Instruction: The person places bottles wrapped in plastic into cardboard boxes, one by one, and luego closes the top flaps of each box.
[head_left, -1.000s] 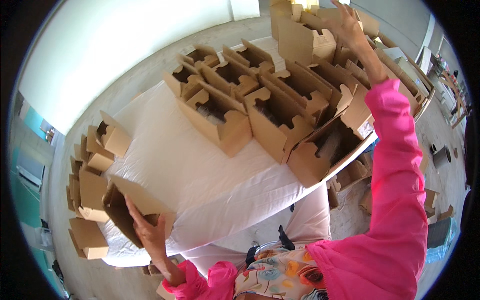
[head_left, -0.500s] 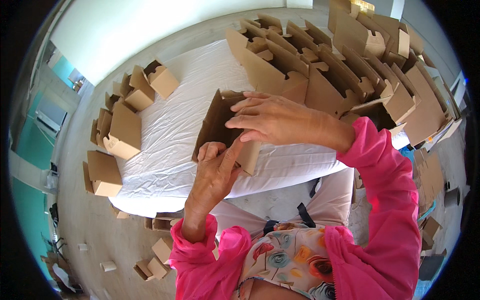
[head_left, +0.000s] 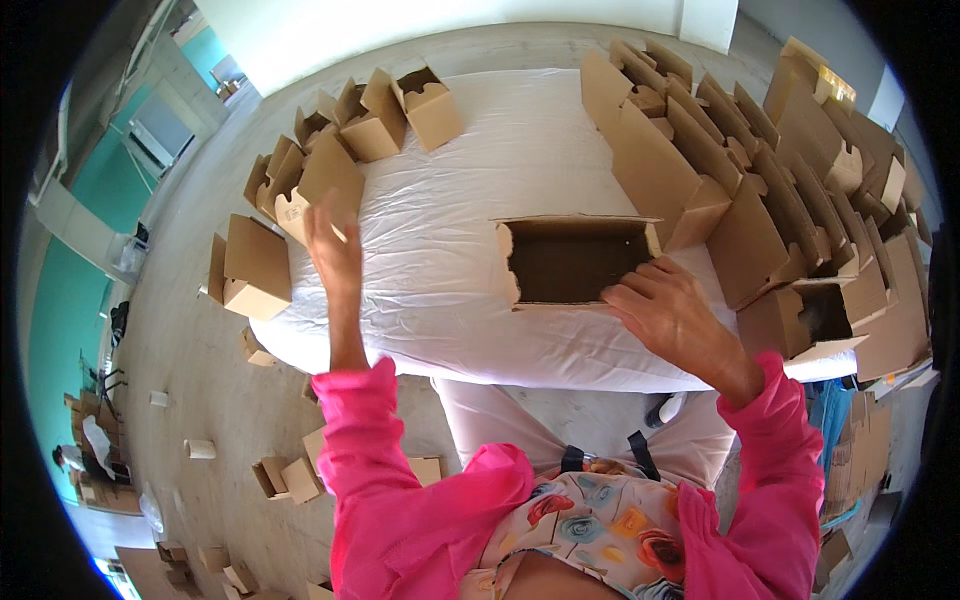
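Note:
An open brown cardboard box [head_left: 560,265] rests on the white cloth in front of me, its dark inside facing up. The fingers of my right hand [head_left: 672,312] are closed over its near right rim. Out to the left, my left hand [head_left: 336,248] is raised beside a group of folded cardboard boxes [head_left: 333,178]. That hand is smeared by motion, so its fingers cannot be read. Whether it touches the nearest box there is unclear. Just left of it, a box with a raised flap [head_left: 255,262] sits at the table's left edge.
A white cloth [head_left: 480,150] covers the table. Rows of nested, partly folded boxes [head_left: 740,190] crowd its right side, with a single open box [head_left: 800,318] at the near right. Small boxes [head_left: 290,480] and a white roll [head_left: 199,449] lie on the floor at left.
My left hand has left the box and swung left toward the group of boxes. The box has turned and now lies wide before me; my right hand has shifted to its near right rim.

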